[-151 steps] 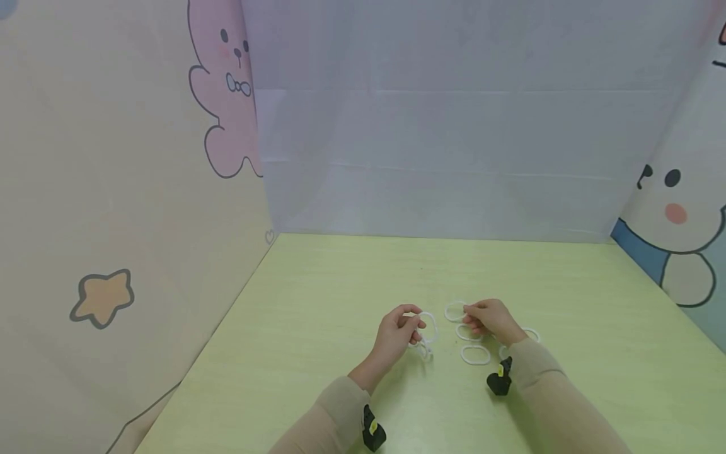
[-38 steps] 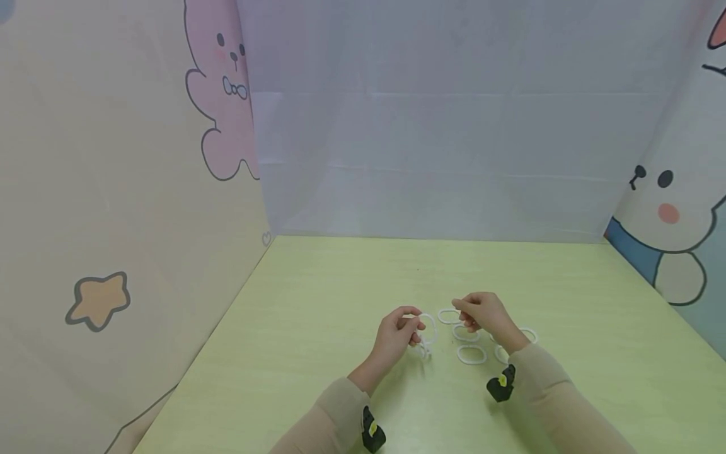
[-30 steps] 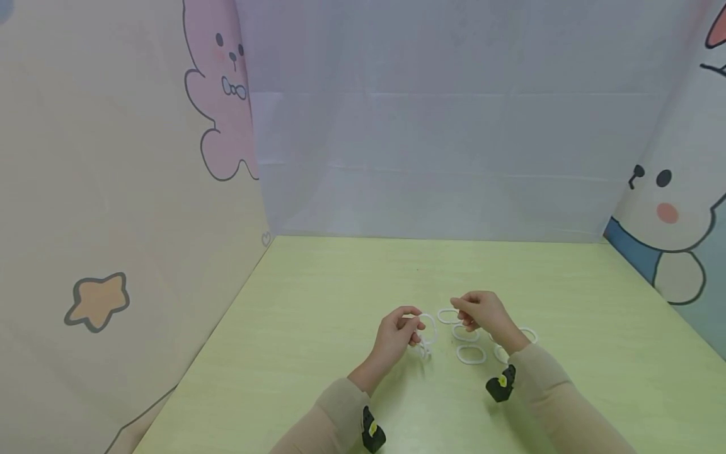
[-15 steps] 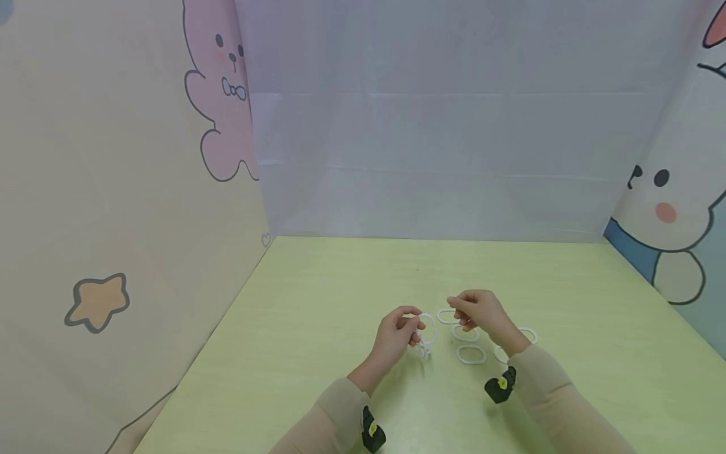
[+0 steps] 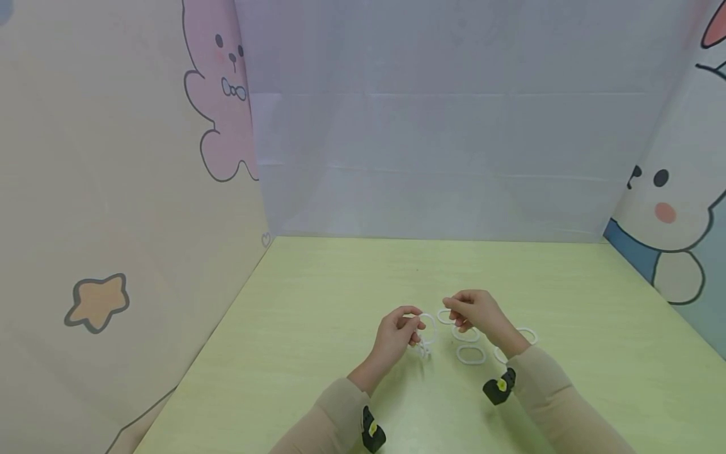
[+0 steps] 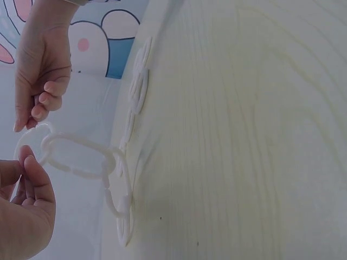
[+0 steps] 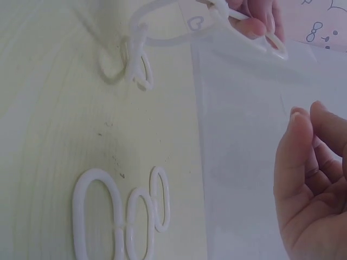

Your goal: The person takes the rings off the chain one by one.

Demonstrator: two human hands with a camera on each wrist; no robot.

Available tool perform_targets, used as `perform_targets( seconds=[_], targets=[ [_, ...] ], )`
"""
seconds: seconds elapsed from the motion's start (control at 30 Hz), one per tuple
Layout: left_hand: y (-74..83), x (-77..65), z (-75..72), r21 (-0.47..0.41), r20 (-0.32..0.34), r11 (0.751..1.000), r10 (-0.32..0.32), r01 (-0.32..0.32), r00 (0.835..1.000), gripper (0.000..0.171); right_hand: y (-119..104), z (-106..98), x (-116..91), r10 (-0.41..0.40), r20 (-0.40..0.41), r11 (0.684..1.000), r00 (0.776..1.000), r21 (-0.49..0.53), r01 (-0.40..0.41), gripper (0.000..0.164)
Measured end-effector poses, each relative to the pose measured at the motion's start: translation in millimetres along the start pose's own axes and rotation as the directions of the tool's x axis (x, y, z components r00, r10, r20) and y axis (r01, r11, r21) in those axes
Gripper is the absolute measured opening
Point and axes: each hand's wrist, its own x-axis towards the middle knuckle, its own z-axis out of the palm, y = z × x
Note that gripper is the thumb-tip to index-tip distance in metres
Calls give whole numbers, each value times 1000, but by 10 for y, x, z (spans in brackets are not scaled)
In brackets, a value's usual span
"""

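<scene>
Between thumb and fingers my left hand (image 5: 394, 328) pinches a white plastic chain link (image 5: 435, 329). Further joined links (image 6: 76, 141) hang from it in the left wrist view, and the lowest reach down close to the tabletop. My right hand (image 5: 479, 312) hovers to the right, above the loose links. Its fingers are loosely bent, with thumb tip and index fingertip close together. Nothing shows between them in the right wrist view. Below it lie loose oval links (image 5: 471, 364), some partly hidden by the hand and forearm.
The pale yellow-green tabletop (image 5: 317, 284) runs back to a plain white sheet (image 5: 431, 139). Cartoon-printed walls (image 5: 142, 208) stand on both sides. A black wrist camera (image 5: 499, 388) sits on each cuff.
My right hand has moved left and a little up, from beside the far loose link to above it, nearer the left hand. The left hand stays put with its chain.
</scene>
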Motion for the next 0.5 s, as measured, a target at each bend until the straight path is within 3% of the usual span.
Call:
perform_targets(
  seconds=[0.5],
  targets=[
    [-152, 75, 16, 21, -6, 1000, 4, -3, 1000, 14, -31, 30, -38, -34, 54, 999, 998, -5, 35, 28]
  ],
)
